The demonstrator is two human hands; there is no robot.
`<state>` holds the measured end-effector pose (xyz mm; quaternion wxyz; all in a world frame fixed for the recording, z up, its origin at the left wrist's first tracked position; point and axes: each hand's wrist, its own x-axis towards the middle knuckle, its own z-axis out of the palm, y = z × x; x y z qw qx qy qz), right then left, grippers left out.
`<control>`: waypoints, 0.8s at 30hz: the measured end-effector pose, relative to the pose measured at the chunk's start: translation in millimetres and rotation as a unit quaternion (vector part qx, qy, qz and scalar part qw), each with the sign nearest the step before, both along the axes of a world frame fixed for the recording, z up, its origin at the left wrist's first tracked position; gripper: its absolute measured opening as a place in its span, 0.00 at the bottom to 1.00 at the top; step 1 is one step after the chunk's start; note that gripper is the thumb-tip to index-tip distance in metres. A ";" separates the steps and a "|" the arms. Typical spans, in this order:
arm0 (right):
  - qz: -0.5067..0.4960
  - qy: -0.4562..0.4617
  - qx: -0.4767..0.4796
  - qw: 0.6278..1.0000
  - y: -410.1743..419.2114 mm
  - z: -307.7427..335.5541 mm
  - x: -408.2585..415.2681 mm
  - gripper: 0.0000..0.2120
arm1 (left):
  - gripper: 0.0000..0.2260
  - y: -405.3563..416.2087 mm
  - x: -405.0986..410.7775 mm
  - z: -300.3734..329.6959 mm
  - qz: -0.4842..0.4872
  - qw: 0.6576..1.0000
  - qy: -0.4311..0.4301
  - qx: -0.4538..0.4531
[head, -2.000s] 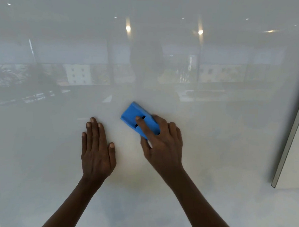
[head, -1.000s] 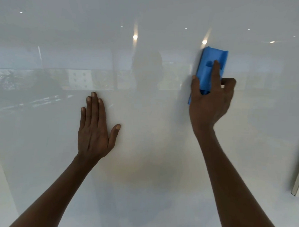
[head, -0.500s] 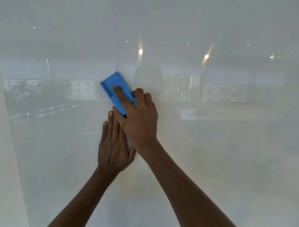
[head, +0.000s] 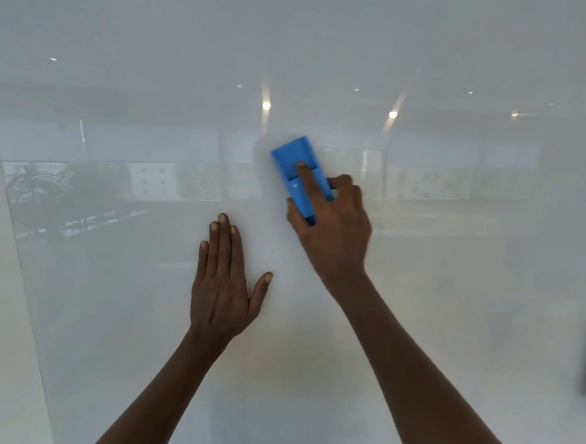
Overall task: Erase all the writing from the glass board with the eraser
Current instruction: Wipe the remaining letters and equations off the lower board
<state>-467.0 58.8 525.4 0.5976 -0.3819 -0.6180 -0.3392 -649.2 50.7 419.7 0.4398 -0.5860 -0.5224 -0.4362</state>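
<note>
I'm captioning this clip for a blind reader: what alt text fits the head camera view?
A person's right hand grips a blue eraser against a white glass board, while the left hand rests flat on the board below and to its left. No writing shows; the glass reflects ceiling lights and windows.

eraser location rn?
Head view: the eraser sits just above centre on the glass board, gripped by the right hand, up and right of the flat left hand.

- Two bare arms, with no sleeves in view.
- Left hand (head: 222, 287) bare, short nails, no glove.
- Right hand (head: 333, 227) bare too, a bit blurry, no glove.
</note>
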 end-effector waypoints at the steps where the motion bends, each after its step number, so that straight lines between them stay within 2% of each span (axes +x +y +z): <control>1: -0.005 0.034 -0.009 0.999 2.2 -3.3 12.4 0.27 | 0.38 -0.6 -0.1 0.2 -0.002 1.000 0.000 0.000; 5: 0.003 0.170 -0.055 0.984 6.5 -33.3 59.6 0.27 | 0.38 -2.2 1.2 2.2 -0.008 1.000 -0.005 -0.001; 11: 0.049 0.265 -0.099 0.958 2.4 -91.8 69.7 0.28 | 0.38 -2.6 -2.9 -6.0 -0.013 1.000 0.000 -0.011; 14: 0.047 0.258 -0.116 0.958 -0.6 -111.3 58.0 0.28 | 0.38 -3.1 -4.4 -20.5 -0.009 1.000 -0.002 -0.021; 24: 0.040 0.136 -0.122 0.982 -11.9 -150.8 28.2 0.28 | 0.37 -15.7 8.6 -40.9 -0.040 0.996 -0.057 -0.049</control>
